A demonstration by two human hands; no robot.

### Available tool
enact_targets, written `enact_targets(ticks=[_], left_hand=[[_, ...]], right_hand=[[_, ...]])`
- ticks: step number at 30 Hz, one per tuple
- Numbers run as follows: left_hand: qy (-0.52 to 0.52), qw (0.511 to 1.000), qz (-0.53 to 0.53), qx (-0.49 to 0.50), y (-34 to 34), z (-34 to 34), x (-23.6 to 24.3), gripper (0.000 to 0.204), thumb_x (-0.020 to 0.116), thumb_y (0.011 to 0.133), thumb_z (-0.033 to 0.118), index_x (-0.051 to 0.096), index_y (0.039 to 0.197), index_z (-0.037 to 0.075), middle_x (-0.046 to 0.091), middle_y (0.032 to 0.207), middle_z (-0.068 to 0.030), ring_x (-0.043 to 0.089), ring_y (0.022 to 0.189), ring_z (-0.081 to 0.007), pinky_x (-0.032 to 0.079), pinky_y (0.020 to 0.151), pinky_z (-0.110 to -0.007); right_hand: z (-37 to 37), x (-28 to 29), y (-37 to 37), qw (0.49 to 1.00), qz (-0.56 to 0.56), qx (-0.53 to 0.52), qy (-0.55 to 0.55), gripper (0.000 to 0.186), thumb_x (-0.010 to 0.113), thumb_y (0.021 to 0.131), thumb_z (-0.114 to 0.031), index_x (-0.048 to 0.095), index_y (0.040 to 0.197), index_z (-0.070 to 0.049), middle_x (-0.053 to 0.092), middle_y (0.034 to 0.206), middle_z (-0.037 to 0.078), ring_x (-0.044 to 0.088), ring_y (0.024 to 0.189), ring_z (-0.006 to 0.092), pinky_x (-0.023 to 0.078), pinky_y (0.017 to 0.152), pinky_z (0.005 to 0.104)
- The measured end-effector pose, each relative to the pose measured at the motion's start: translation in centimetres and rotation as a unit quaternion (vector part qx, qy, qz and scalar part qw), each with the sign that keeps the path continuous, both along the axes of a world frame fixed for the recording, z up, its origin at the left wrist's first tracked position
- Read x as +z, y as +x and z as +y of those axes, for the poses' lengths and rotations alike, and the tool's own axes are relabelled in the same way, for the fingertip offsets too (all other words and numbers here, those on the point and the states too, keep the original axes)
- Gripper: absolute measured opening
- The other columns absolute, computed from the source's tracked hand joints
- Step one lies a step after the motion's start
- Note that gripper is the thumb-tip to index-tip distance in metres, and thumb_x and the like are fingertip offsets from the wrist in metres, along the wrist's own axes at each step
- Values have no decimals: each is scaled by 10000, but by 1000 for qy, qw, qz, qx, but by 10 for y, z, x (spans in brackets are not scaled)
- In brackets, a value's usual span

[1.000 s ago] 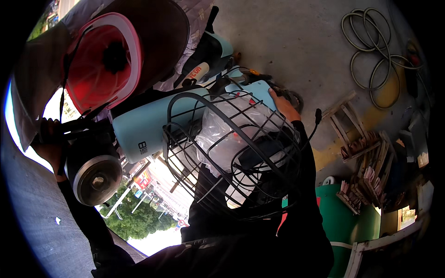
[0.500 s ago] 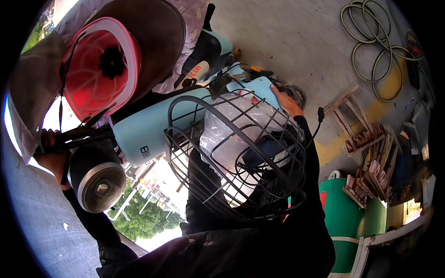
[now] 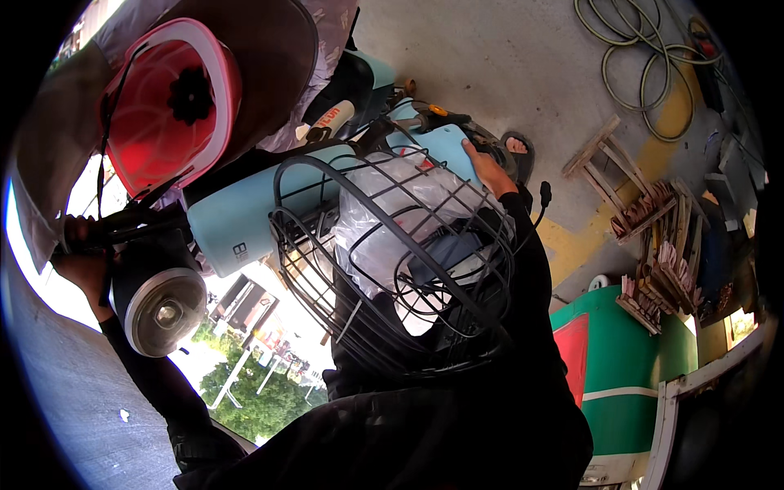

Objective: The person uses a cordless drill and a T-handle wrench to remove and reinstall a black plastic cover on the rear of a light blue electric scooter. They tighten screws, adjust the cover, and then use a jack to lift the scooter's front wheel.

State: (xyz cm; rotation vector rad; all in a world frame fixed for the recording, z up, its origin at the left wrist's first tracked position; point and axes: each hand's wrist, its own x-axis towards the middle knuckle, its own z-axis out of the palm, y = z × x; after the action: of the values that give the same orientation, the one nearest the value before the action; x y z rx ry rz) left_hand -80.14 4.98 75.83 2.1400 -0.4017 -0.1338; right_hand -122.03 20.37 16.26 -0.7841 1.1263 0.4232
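Observation:
Beneath me is a light blue scooter or electric bike (image 3: 233,233), tilted across the view. My left hand (image 3: 82,265) is wrapped round its black handlebar (image 3: 135,224), beside a round headlight (image 3: 166,313). A black wire basket (image 3: 314,286) fills the middle. Inside it lie a clear plastic bag (image 3: 367,212), a dark box-shaped thing (image 3: 445,255) and looped black cable (image 3: 400,273). Beyond the basket, my right hand (image 3: 490,171) grips the edge of a light blue panel (image 3: 441,151); its thumb shows, while the other fingers are mostly hidden.
An upturned red helmet (image 3: 155,114) hangs at upper left, against a dark brown rounded cover (image 3: 269,65). A sandalled foot (image 3: 517,151) is on the concrete floor (image 3: 474,49). To the right are a coiled hose (image 3: 608,82), wooden frames (image 3: 616,175) and a green body (image 3: 621,367).
The view has shifted slightly, so the scene sits a little left and higher. A sandalled foot has come into sight beyond my right hand. Both hands keep their hold.

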Motion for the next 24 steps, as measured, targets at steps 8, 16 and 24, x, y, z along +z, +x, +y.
enact_targets(ticks=[8, 16, 24], left_hand=[[114, 961, -77, -242, 54, 12, 7, 243, 455, 936, 312, 453, 911, 70, 395, 735, -21, 384, 668, -164, 359, 653, -301], [51, 980, -51, -187, 85, 24, 23, 159, 458, 948, 200, 473, 1002, 51, 556, 867, -73, 539, 766, -205, 441, 653, -341], [57, 988, -80, -119, 92, 8, 23, 297, 415, 982, 309, 536, 1043, 44, 617, 870, -103, 624, 813, -243, 521, 735, -382]], right_hand=[[-10, 21, -13, 1000, 20, -2, -22, 986, 227, 864, -791, 550, 1335, 12, 523, 1373, 254, 451, 1326, 401, 279, 1120, 447], [-1, 22, -12, 999, 28, 30, -27, 996, 220, 861, -801, 543, 1345, 7, 528, 1369, 253, 458, 1318, 404, 288, 1117, 445], [-1, 36, -14, 998, 28, 25, -42, 965, 214, 880, -781, 553, 1343, -5, 554, 1341, 246, 492, 1289, 399, 321, 1095, 451]])
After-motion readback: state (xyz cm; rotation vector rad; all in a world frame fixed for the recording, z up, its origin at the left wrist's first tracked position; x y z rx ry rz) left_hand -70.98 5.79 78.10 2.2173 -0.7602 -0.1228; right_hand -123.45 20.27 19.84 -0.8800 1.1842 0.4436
